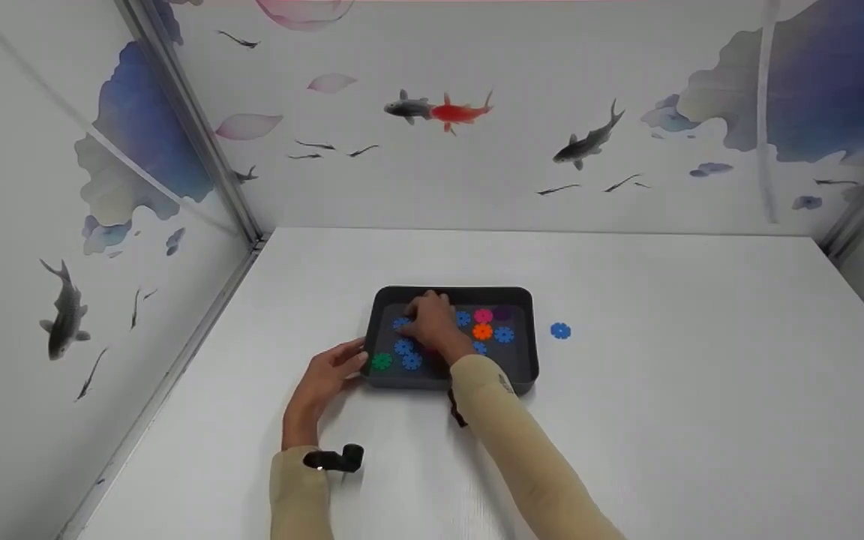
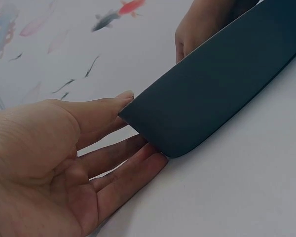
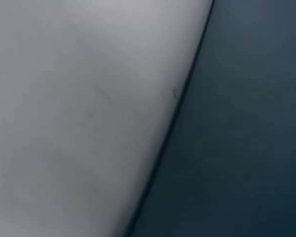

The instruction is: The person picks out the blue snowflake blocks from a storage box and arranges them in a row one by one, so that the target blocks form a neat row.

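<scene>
A dark rectangular tray (image 1: pixel 451 384) stands on the white table, with several notched plastic discs like snowflake building pieces in it. My left hand (image 1: pixel 325 379) is at its near left corner, the fingers and thumb touching the outer side and rim in the left wrist view. Inside the tray, my right hand (image 1: pixel 432 322) reaches down with bent fingers, thumb and fingertips beside a blue disc (image 1: pixel 400 323); whether they pinch it cannot be made out. Other discs lie around, among them green (image 1: pixel 382 361), pink (image 1: pixel 483 316), orange (image 1: pixel 482 331) and purple (image 1: pixel 503 313).
One blue disc (image 1: pixel 560 331) lies on the table right of the tray. White walls with painted fish rise behind and at the left of the table (image 1: pixel 664 435). The right wrist view shows only blurred tray wall (image 3: pixel 237 123) and white tabletop.
</scene>
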The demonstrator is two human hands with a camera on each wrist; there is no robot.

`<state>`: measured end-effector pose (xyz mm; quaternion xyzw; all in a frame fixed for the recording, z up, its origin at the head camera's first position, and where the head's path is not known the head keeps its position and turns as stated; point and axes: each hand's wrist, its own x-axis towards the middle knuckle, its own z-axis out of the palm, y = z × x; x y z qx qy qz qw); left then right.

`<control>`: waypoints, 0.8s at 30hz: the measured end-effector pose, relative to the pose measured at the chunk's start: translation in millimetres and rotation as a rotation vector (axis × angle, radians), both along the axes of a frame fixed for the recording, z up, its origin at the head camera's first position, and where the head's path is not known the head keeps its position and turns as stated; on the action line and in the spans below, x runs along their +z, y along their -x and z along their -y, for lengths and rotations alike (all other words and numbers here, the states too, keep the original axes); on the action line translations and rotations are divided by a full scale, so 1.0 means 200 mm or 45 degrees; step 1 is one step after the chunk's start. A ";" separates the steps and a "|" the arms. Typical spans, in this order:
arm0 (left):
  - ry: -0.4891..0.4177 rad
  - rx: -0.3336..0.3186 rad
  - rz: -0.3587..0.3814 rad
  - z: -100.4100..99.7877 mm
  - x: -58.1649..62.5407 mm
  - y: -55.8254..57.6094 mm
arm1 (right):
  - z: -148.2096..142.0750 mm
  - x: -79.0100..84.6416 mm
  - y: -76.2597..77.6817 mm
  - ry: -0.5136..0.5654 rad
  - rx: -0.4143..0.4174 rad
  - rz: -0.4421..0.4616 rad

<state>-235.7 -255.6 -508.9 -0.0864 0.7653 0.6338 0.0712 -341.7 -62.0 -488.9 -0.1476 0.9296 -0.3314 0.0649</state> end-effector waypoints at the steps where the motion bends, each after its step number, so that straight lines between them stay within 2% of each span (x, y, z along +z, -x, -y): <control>1: 0.003 0.002 0.003 0.00 0.00 0.00 | 0.00 0.00 0.00 -0.002 0.004 0.004; 7: 0.015 -0.004 0.009 0.00 0.01 0.00 | -0.01 0.00 0.00 0.022 0.024 0.017; 14: 0.002 -0.010 -0.014 0.00 0.01 -0.01 | 0.00 0.00 0.00 0.037 -0.003 0.023; 24: 0.029 -0.003 -0.011 0.00 0.00 -0.01 | 0.02 -0.01 0.00 -0.062 0.004 -0.014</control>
